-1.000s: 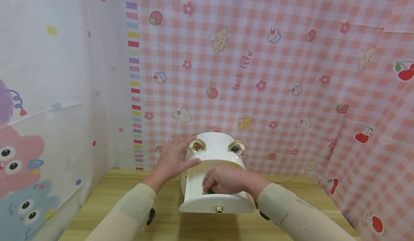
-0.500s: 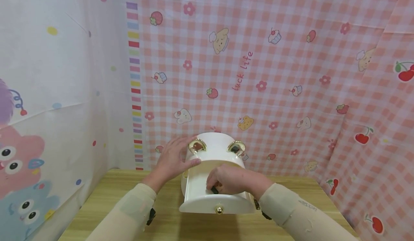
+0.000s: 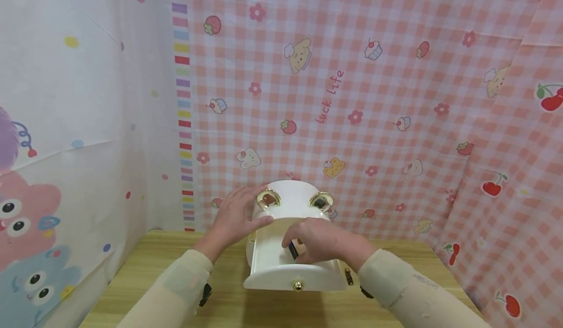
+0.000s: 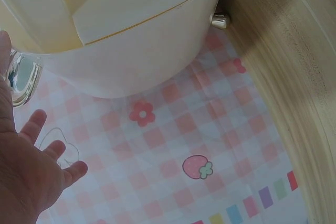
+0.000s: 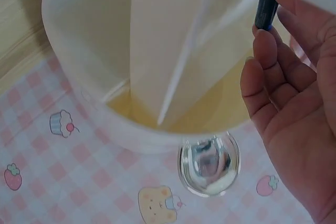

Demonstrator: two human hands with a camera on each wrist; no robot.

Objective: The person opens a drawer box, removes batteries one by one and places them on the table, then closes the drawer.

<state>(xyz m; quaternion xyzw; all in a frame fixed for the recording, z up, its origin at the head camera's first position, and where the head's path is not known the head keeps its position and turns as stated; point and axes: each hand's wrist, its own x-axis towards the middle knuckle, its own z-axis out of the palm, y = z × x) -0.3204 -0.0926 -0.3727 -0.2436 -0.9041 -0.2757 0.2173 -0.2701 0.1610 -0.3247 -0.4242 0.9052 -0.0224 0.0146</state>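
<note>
A white rounded box (image 3: 293, 198) with two gold-rimmed round eyes on top stands on the table, its drawer (image 3: 266, 252) pulled out toward me. My left hand (image 3: 232, 220) rests against the box's left side, fingers spread and thumb by the front edge. Over the drawer, my right hand (image 3: 321, 240) pinches a small dark cylinder (image 5: 266, 6) between thumb and fingers. In the head view this cylinder tilts above the white drawer floor. The right wrist view shows the other fingers loosely bent below it, and the cylinder's upper end is hidden.
A gold ball knob (image 3: 298, 285) sits on the curved drawer front. Beside the drawer's right end is a small gold piece (image 3: 349, 276). The wooden table (image 3: 220, 298) runs back to a pink checked cloth (image 3: 378, 88); a white printed cloth (image 3: 88, 122) hangs at the left.
My right hand has lifted slightly and shifted right and back, raising the dark cylinder so more of it shows. The left hand, box and drawer have stayed still.
</note>
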